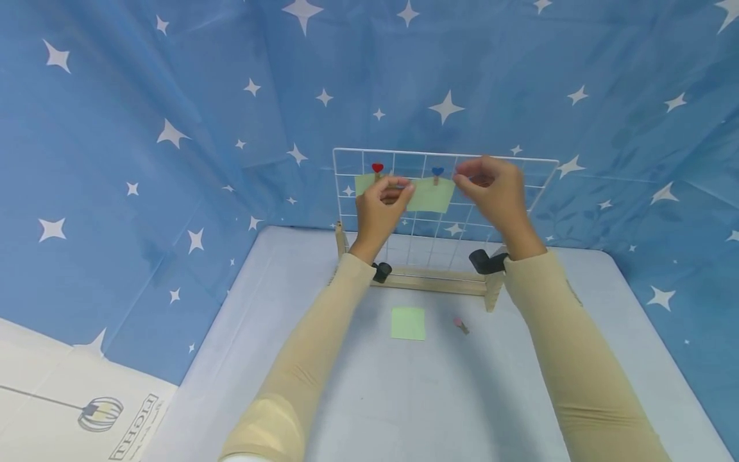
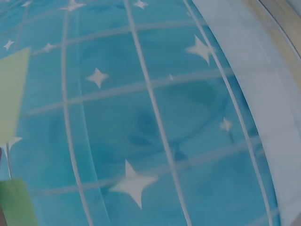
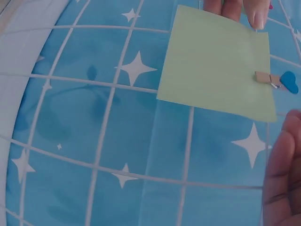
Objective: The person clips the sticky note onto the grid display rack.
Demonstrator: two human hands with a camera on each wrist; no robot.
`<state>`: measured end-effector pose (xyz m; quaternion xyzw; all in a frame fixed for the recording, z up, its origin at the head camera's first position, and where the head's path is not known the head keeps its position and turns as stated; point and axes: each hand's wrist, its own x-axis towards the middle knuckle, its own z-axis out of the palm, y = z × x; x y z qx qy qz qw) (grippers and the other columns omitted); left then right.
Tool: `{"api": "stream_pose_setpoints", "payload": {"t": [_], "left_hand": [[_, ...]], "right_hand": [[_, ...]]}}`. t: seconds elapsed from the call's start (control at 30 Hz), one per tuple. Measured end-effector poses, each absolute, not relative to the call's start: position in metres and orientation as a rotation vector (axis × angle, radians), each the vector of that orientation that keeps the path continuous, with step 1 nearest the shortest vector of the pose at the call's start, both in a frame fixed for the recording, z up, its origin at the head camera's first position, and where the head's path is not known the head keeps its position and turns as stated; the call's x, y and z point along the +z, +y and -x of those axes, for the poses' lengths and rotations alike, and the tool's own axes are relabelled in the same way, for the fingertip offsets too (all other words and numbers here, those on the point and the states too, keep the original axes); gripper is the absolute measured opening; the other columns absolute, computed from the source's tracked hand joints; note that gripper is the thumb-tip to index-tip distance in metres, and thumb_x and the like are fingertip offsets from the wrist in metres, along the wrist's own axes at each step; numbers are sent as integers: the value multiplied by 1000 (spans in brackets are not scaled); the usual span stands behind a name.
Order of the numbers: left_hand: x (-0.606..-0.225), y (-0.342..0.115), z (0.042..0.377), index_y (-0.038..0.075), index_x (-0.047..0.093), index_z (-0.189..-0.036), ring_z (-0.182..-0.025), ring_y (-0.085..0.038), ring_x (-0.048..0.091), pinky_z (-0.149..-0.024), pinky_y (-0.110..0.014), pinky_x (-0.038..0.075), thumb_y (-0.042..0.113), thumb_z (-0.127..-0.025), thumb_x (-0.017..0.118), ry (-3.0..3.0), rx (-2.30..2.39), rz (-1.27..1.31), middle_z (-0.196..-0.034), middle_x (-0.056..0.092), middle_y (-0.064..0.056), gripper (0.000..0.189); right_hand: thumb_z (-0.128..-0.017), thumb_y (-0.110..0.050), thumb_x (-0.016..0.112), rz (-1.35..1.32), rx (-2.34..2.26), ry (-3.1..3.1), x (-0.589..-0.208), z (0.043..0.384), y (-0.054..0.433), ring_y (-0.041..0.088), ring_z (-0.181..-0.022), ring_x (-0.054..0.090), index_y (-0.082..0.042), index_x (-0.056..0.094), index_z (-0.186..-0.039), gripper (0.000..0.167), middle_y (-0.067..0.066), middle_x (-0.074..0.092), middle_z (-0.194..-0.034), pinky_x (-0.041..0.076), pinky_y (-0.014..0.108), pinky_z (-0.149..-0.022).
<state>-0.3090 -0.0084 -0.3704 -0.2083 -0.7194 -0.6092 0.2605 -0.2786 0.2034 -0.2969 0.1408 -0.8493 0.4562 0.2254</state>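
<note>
A pale green sticky note (image 1: 432,196) hangs on the white wire grid (image 1: 441,228), with a small wooden clothespin topped by a blue heart (image 3: 289,82) clipped at its upper edge. My left hand (image 1: 381,208) pinches that note's left edge between thumb and fingers. Beside the right corner is my right hand (image 1: 493,189), apart from the paper, with its fingers bent loosely and nothing visible in them. Another green note (image 1: 362,183) hangs further left under a red heart clothespin (image 1: 378,168), partly hidden by the left hand.
The grid stands in a wooden base (image 1: 433,282) on a white table (image 1: 369,391). In front lie a third green note (image 1: 408,323) and a clothespin with a pink top (image 1: 461,326). Behind hangs a blue cloth with white stars (image 1: 369,77).
</note>
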Motion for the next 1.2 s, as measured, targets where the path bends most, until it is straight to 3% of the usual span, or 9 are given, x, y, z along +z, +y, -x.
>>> {"api": "stream_pose_setpoints", "payload": {"t": [0.27, 0.53, 0.6, 0.8, 1.03, 1.2], "left_hand": [[-378, -20, 311, -1, 79, -110, -84, -27, 78, -79, -25, 62, 13, -101, 78, -1991, -1507, 640, -97, 81, -15, 16], [-374, -19, 305, -1, 78, -119, -89, -24, 77, -84, -29, 63, 11, -101, 78, -2007, -1688, 707, -103, 80, -17, 22], [-374, -20, 303, -2, 77, -121, -91, -25, 77, -86, -30, 63, 10, -99, 80, -2008, -1719, 719, -105, 79, -17, 25], [-378, -26, 296, -3, 74, -128, -101, -27, 76, -91, -33, 62, 3, -94, 84, -2034, -1802, 778, -118, 78, -19, 36], [-385, -33, 290, -1, 72, -134, -106, -23, 75, -96, -35, 60, 3, -92, 86, -2072, -1879, 825, -125, 77, -16, 44], [-387, -35, 287, -3, 71, -134, -107, -24, 75, -97, -37, 60, 2, -92, 85, -2076, -1886, 853, -127, 75, -21, 44]], "right_hand": [[-102, -5, 75, -492, 1389, -2373, -311, 277, 218, -1, -83, 68, 8, 75, -114, 18, 6, 78, -102, 54, 12, -78], [-102, -2, 74, -524, 1479, -2350, -321, 273, 223, -1, -87, 69, 10, 73, -119, 21, -24, 70, -96, 55, 12, -82], [-101, -1, 74, -534, 1495, -2345, -323, 272, 223, -1, -88, 69, 10, 73, -120, 21, -23, 71, -97, 55, 12, -82], [-99, -1, 77, -570, 1530, -2360, -331, 267, 226, 2, -96, 71, 10, 72, -121, 24, -2, 76, -111, 57, 14, -86], [-100, -1, 76, -612, 1614, -2381, -339, 260, 230, 1, -98, 72, 10, 70, -126, 29, -15, 74, -109, 58, 16, -88], [-99, 1, 76, -631, 1645, -2374, -344, 257, 232, 2, -99, 72, 11, 69, -126, 30, -15, 74, -109, 57, 16, -89]]}}
